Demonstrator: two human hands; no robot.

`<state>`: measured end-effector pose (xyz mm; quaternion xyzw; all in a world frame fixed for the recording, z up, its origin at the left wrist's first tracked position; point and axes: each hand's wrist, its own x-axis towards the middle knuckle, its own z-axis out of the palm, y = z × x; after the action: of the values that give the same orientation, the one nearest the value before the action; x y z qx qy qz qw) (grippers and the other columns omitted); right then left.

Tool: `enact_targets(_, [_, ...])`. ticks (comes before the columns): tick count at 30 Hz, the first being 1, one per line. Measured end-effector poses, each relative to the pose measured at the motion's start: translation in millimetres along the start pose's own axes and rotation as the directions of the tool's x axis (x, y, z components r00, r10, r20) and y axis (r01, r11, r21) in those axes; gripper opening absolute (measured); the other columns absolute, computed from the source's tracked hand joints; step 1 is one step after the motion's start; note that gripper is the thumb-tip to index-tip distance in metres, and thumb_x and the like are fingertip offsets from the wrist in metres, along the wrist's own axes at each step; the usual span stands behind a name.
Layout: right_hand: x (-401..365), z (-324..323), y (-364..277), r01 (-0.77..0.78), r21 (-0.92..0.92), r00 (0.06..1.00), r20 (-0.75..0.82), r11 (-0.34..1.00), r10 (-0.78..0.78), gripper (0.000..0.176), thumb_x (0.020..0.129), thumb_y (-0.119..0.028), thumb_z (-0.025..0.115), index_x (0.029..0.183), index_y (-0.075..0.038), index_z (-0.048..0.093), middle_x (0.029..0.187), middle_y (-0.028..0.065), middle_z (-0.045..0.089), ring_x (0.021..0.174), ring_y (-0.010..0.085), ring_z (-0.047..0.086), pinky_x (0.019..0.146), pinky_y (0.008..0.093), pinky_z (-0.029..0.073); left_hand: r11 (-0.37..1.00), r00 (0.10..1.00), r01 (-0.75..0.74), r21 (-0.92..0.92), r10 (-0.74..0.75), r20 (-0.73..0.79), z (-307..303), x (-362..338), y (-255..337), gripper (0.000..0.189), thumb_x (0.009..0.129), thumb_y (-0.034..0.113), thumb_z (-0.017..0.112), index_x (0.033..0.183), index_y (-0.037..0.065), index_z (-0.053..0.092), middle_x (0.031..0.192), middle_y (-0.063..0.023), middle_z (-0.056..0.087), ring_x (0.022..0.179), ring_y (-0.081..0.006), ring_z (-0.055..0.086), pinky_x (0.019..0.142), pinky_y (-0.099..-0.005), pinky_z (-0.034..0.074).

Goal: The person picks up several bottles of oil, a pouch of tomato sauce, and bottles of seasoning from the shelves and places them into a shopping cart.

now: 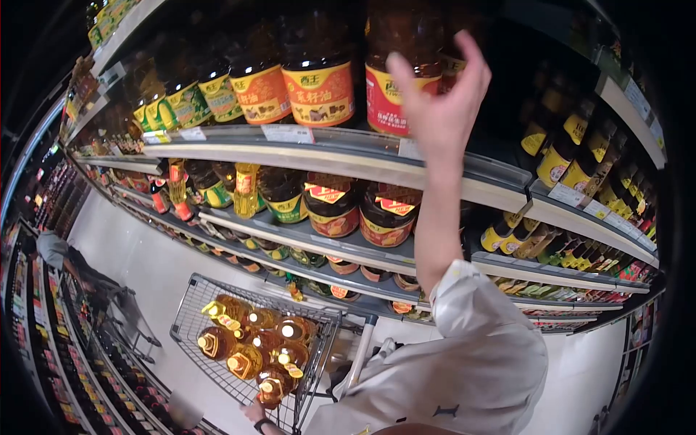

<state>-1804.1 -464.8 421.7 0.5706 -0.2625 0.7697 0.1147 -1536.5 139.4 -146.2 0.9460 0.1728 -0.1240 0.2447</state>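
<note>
My right hand (pixel 451 101) is raised to an upper shelf, thumb and fingers spread apart. It overlaps a large dark oil bottle (pixel 391 105) with a red and yellow label. To the left of that bottle stand similar ones with orange labels, such as a rapeseed oil bottle (pixel 319 94). Low in the view, my left hand (pixel 255 410), with a dark band at the wrist, is closed at the side rim of a wire shopping cart (pixel 190 355). Right by it is an oil bottle (pixel 274 386) in the cart, among several other golden oil bottles (pixel 245 361).
Lower shelves hold more large jugs (pixel 332 206) and slim yellow bottles (pixel 246 188). Shelf edges (pixel 348 161) with price tags run across in front of me. Yellow-labelled bottles (pixel 558 163) stand to the right. Across the aisle floor (pixel 145 239), another person (pixel 54 250) is beside a second cart (pixel 127 312).
</note>
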Motion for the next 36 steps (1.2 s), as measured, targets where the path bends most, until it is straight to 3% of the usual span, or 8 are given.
enact_targets(2, [29, 7, 11, -0.32, -0.148, 0.935, 0.106, 0.936, 0.337, 0.101, 0.064, -0.049, 0.086, 0.134, 0.006, 0.037, 0.128, 0.0254, 0.049, 0.117, 0.0318, 0.053, 0.097, 0.0378, 0.046, 0.981, 0.953, -0.19, 0.039, 0.194, -0.232, -18, -29, 55, 0.084, 0.071, 0.028, 0.075, 0.134, -0.013, 0.038, 0.118, -0.0333, 0.058, 0.112, -0.0445, 0.056, 0.101, -0.0429, 0.043])
enact_targets(5, [44, 15, 27, -0.464, -0.035, 0.82, 0.36, 0.885, 0.444, 0.077, 0.061, -0.045, 0.089, 0.107, 0.011, 0.063, 0.105, 0.0165, 0.069, 0.096, 0.0239, 0.065, 0.085, 0.0362, 0.052, 0.88, 0.847, -0.475, -0.017, 0.452, -0.28, -38, -64, 140, 0.077, 0.079, 0.03, 0.071, 0.135, -0.013, 0.039, 0.125, -0.0336, 0.053, 0.118, -0.0437, 0.051, 0.105, -0.0457, 0.038])
enact_targets(11, [41, 51, 34, -0.133, 0.19, 0.943, 0.327, 0.973, 0.065, 0.052, 0.065, -0.019, 0.089, 0.104, 0.009, 0.067, 0.108, 0.0129, 0.068, 0.097, 0.0189, 0.064, 0.086, 0.0332, 0.054, 0.437, 0.643, -0.741, -0.51, 0.682, -0.348, -42, -123, 260, 0.077, 0.08, 0.021, 0.072, 0.14, -0.006, 0.032, 0.139, -0.0273, 0.041, 0.129, -0.0379, 0.04, 0.111, -0.043, 0.03])
enact_targets(19, [18, 23, -30, 0.069, 0.438, 0.998, -0.044, 0.896, -0.055, 0.067, 0.063, -0.027, 0.089, 0.113, 0.007, 0.058, 0.112, 0.0138, 0.064, 0.1, 0.0217, 0.062, 0.089, 0.0351, 0.053, 0.152, 0.368, -0.785, -0.601, 0.894, -0.255, -99, -237, 341, 0.072, 0.082, 0.018, 0.07, 0.141, 0.002, 0.032, 0.121, -0.0215, 0.057, 0.117, -0.0309, 0.055, 0.103, -0.0414, 0.04])
enact_targets(26, [-55, -25, -120, 0.121, 0.723, 0.992, -0.104, 0.68, -0.066, 0.081, 0.062, -0.034, 0.089, 0.121, 0.005, 0.051, 0.115, 0.0145, 0.061, 0.104, 0.024, 0.061, 0.092, 0.0367, 0.051, -0.382, -0.121, -0.873, -0.303, 0.772, -0.624, -163, -284, 419, 0.062, 0.065, 0.022, 0.08, 0.123, 0.018, 0.057, 0.139, -0.0219, 0.04, 0.132, -0.0446, 0.035, 0.107, -0.0607, 0.03])
enact_targets(30, [-108, -39, -169, 0.039, 0.837, 0.992, 0.033, 0.546, -0.121, 0.088, 0.062, -0.038, 0.089, 0.126, 0.004, 0.046, 0.117, 0.015, 0.059, 0.105, 0.0254, 0.06, 0.094, 0.0377, 0.05, -0.597, -0.272, -0.8, -0.061, 0.451, -0.85, -176, -302, 442, 0.077, 0.074, 0.032, 0.075, 0.139, 0.039, 0.035, 0.145, -0.0249, 0.032, 0.133, -0.0461, 0.035, 0.106, -0.0679, 0.027])
enact_targets(32, [-135, -43, -190, -0.034, 0.877, 0.98, 0.124, 0.48, -0.158, 0.092, 0.061, -0.04, 0.089, 0.129, 0.004, 0.044, 0.118, 0.0152, 0.058, 0.106, 0.0261, 0.06, 0.094, 0.0382, 0.05, -0.621, -0.271, -0.782, -0.057, 0.42, -0.866, -183, -298, 435, 0.07, 0.08, 0.04, 0.071, 0.139, 0.041, 0.034, 0.144, -0.0241, 0.035, 0.129, -0.0451, 0.04, 0.105, -0.0677, 0.03])
enact_targets(36, [-184, -37, -235, -0.225, 0.905, 0.902, 0.334, 0.362, -0.273, 0.099, 0.061, -0.044, 0.089, 0.133, 0.003, 0.04, 0.12, 0.0157, 0.056, 0.108, 0.0274, 0.059, 0.096, 0.0391, 0.049, -0.6, -0.061, -0.775, -0.199, 0.385, -0.921, -172, -211, 398, 0.073, 0.081, 0.051, 0.067, 0.136, 0.01, 0.041, 0.136, -0.0216, 0.046, 0.125, -0.0414, 0.047, 0.105, -0.0649, 0.03])
